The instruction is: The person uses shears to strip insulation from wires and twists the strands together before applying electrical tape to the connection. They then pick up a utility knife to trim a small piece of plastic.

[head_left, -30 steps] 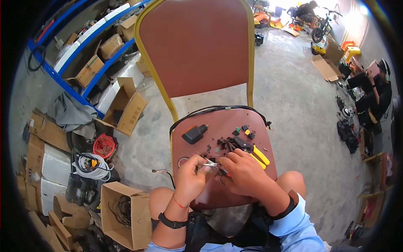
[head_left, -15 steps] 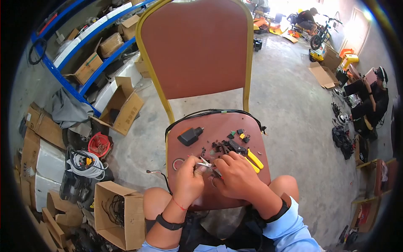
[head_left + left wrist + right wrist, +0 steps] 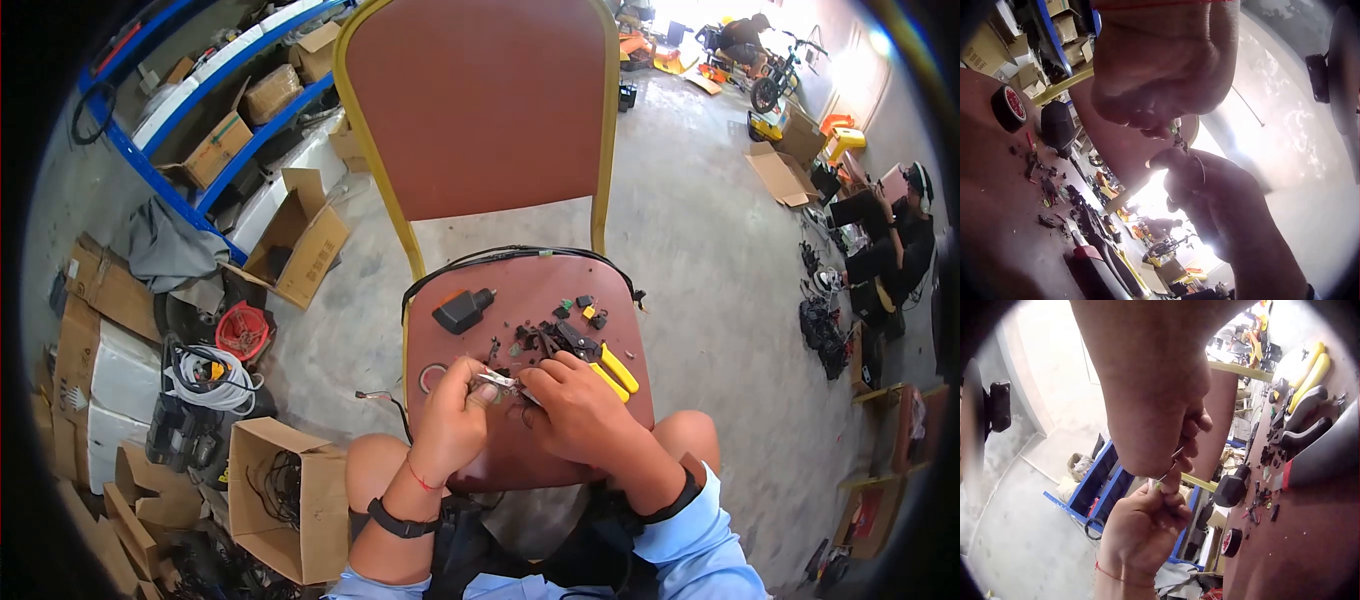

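Note:
Both hands meet over the front of a brown chair seat [image 3: 470,455]. My left hand [image 3: 450,410] pinches a small pale piece with a green spot [image 3: 1157,485] between thumb and fingers. My right hand [image 3: 575,405] has its fingers curled on a thin metal piece [image 3: 1177,452], whose end reaches the left fingertips; its kind I cannot tell. Just beyond the right hand lie yellow-handled pliers [image 3: 615,372]. A roll of black tape [image 3: 1231,542] sits left of the left hand, and a black housing with an orange side [image 3: 463,311] is farther back.
Black scraps [image 3: 1047,187] and small connectors [image 3: 588,312] litter the seat. A black cable [image 3: 500,256] runs along its rear edge. An open carton [image 3: 290,500] stands at lower left, near a coil of white cable [image 3: 215,385]. Another person [image 3: 895,235] sits at the right.
The silvery pieces at the fingertips, spread apart like a V earlier, now look closer together. Both hands stay in nearly the same place over the seat; the head view has shifted slightly.

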Demonstrator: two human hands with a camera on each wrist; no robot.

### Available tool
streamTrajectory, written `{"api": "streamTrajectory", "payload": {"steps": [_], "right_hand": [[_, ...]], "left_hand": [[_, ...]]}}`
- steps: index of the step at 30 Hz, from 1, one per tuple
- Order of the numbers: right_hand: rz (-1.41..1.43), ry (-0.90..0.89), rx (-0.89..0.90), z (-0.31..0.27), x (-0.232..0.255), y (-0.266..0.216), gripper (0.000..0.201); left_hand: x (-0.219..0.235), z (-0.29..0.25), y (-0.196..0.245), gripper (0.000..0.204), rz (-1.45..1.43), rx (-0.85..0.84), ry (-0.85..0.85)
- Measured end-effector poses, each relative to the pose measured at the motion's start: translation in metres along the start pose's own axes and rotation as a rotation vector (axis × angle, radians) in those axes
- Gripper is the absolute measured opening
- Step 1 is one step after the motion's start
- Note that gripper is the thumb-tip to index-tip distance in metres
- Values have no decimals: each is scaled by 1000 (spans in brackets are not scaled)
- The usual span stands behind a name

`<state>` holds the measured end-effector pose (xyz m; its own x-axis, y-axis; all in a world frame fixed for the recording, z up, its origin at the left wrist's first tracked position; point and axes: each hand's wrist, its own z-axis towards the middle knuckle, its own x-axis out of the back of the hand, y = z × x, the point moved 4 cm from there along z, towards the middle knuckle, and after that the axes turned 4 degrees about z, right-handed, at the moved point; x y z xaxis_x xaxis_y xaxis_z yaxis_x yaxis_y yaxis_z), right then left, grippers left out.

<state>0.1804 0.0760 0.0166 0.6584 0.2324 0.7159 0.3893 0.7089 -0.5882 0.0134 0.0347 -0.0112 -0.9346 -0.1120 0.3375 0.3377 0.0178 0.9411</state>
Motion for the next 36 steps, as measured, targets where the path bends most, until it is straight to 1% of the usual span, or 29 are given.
{"api": "streamTrajectory", "payload": {"steps": [2,5,8,11,14,17,20,23,26,32,35,36], "right_hand": [[4,-12,8,0,1,0,25],[16,-21,-16,0,1,0,25],[-1,-14,11,-1,0,3,26],[41,-51,-52,-1,0,4,30],[246,-63,-84,1,4,-1,31],[439,-187,-189,2,2,3,33],[602,-215,-227,0,1,8,37],[743,-281,-310,-1,-2,11,39],[832,-307,-338,-3,-6,14,38],[911,-368,-385,-4,-10,16,41],[800,-285,-336,-2,-4,10,39],[638,-226,-272,-1,-4,10,40]], "left_hand": [[1,0,1,10,-36,41,-53],[1,1,0,6,-81,-1,-52],[1,1,-4,7,-98,11,-69],[2,1,-3,7,-97,58,-74],[5,1,-2,8,-219,40,-105],[6,1,-4,8,-329,36,-165],[7,1,0,8,-391,-7,-186],[7,1,-2,3,-382,-7,-189],[9,-1,0,2,-408,18,-214],[11,-1,4,2,-436,33,-270],[11,0,2,7,-456,33,-276],[10,0,1,7,-467,47,-257]]}}
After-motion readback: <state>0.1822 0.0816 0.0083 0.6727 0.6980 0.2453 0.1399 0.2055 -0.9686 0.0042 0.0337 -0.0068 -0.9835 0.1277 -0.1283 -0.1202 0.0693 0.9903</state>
